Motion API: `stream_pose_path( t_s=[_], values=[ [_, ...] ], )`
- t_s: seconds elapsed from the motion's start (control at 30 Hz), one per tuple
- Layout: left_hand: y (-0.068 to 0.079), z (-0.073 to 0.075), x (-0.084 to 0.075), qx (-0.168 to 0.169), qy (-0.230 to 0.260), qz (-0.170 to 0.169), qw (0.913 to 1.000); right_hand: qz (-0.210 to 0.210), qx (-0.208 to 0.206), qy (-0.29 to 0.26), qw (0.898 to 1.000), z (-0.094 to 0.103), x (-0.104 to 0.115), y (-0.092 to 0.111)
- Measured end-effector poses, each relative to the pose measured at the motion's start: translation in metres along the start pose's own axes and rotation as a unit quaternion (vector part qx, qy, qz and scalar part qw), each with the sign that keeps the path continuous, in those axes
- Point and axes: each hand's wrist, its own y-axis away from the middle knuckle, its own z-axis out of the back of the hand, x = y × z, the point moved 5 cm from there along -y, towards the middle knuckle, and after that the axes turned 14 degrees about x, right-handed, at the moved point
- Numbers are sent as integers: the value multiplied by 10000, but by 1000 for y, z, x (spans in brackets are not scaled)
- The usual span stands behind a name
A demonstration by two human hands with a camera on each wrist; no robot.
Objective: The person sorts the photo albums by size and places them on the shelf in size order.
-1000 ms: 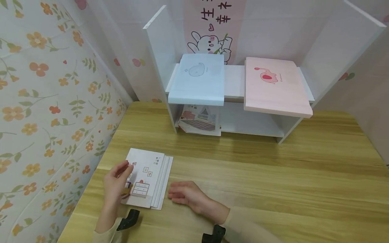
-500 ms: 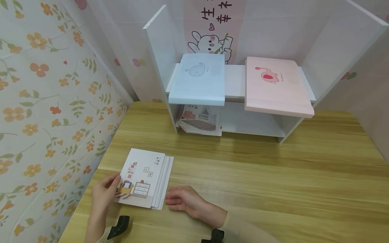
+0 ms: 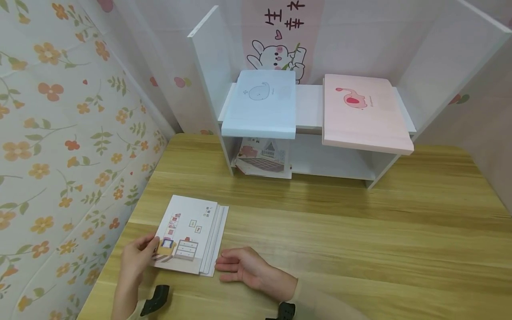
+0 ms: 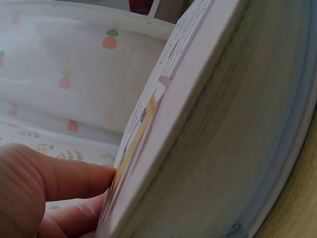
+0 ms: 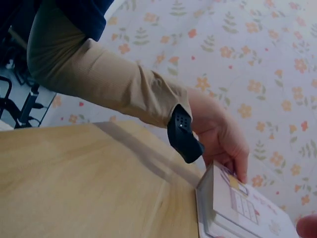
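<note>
Two or three white books lie stacked at the left of the table, the top book showing a drawn room with a chest of drawers. My left hand grips its left edge, the thumb over the cover's corner and the fingers down at the side. In the left wrist view the thumb and a finger meet the cover at its edge, and thick pages show below it. My right hand lies beside the stack's right edge, fingers loosely bent, fingertips close to the lower books, with nothing in it.
Behind stands a white two-level shelf with tall side panels. On its upper board lie a blue whale book and a pink elephant book, both overhanging the front. An illustrated book lies on the lower level. A floral curtain borders the left.
My left hand came down from above the top book to its left edge and took hold there. The right hand shifted slightly left, its fingers spreading a little. The books stayed in place.
</note>
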Motion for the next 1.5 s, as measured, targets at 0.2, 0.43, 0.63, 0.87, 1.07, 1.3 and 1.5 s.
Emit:
stream_pose_path(
  t_s=[0.2, 0.43, 0.63, 0.87, 1.07, 1.3, 1.5],
  values=[
    [-2, 0, 3, 352, 200, 52, 9992, -51, -8, -22, 10000, 1, -1, -1],
    [-1, 1, 4, 583, 201, 181, 9979, -125, 95, 110, 9998, -2, 0, -4],
    [1, 3, 6, 524, 295, 183, 9980, -155, 81, 450, 9988, -9, -1, -7],
    [5, 2, 6, 375, 539, 94, 9978, 203, -146, 1720, 9848, -15, -3, -5],
    [9, 2, 4, 398, 748, 171, 9963, 475, -334, 2261, 9724, -14, -3, -4],
    [16, -3, 4, 955, 1161, 184, 9885, 650, -519, 2208, 9718, -14, -2, -5],
    [21, -8, 7, 1428, 1817, -18, 9729, 917, -631, 2025, 9729, -14, 1, -5]
  ],
)
